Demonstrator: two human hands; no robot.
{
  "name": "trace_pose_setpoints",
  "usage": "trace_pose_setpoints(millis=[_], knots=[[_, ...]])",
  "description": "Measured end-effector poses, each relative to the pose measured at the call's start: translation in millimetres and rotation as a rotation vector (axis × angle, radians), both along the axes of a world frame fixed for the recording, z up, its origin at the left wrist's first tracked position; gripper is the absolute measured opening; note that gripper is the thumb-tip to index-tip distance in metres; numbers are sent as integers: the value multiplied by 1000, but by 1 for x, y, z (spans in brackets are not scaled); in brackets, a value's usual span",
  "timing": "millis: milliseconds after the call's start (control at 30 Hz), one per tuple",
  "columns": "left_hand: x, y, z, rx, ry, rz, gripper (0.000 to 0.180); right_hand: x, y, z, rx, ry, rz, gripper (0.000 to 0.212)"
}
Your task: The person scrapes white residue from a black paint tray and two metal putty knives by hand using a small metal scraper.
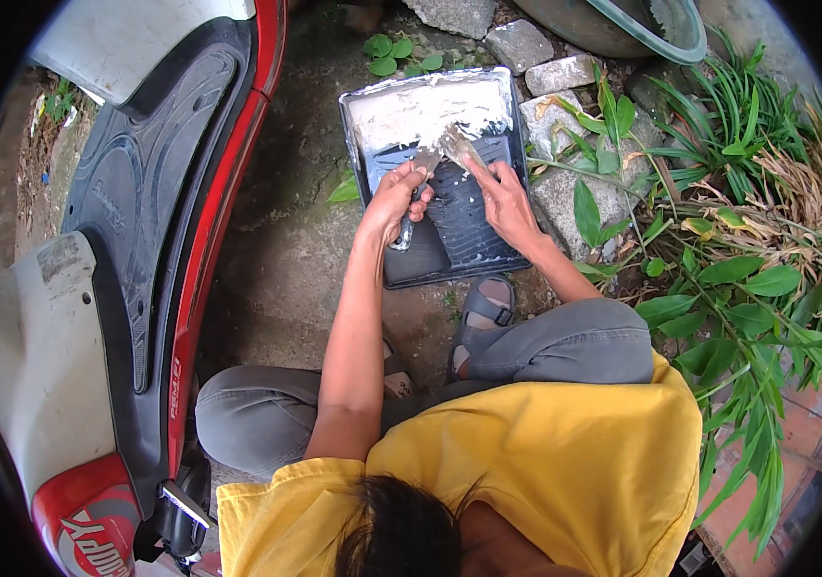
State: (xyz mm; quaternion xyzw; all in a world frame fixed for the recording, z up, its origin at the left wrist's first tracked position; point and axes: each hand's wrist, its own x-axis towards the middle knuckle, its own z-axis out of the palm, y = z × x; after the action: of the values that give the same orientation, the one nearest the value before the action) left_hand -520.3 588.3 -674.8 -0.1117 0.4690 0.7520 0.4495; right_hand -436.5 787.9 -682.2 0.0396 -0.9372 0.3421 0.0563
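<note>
My left hand [396, 204] is closed around the dark handle of a putty knife [427, 160], its metal blade tilted up toward the right. A second flat tool, seemingly another putty knife [461, 147] smeared with white paste, is gripped in my right hand [506, 206]. The two blades come close together, perhaps touching, over the middle of a black paint tray [421, 273]. Thick white paste [411, 111] coats the tray's far end. Its ribbed near part is dark, with white smears. Fingers hide part of both handles.
A red and white scooter [224, 192] with a black footboard stands at the left. Along the right are grey stones [562, 75], leafy plants [752, 288] and dry leaves. My sandalled foot [484, 313] is just below the tray. A greenish basin rim [685, 43] shows at top right.
</note>
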Motion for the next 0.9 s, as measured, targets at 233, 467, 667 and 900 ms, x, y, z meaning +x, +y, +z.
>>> trace_pose_setpoints(millis=[233, 467, 667, 900], knots=[[2, -5, -9, -5, -27, 4, 13, 13, 11, 4, 2, -44, 47, 65], [-7, -5, -1, -91, 82, 19, 14, 21, 24, 20, -105, -113, 19, 57], [2, 1, -12, -187, 239, -12, 15, -18, 31, 25, -705, -401, -212, 39], [-10, -20, -19, -296, 249, 145, 16, -21, 36, 36, -255, -517, -126, 43]])
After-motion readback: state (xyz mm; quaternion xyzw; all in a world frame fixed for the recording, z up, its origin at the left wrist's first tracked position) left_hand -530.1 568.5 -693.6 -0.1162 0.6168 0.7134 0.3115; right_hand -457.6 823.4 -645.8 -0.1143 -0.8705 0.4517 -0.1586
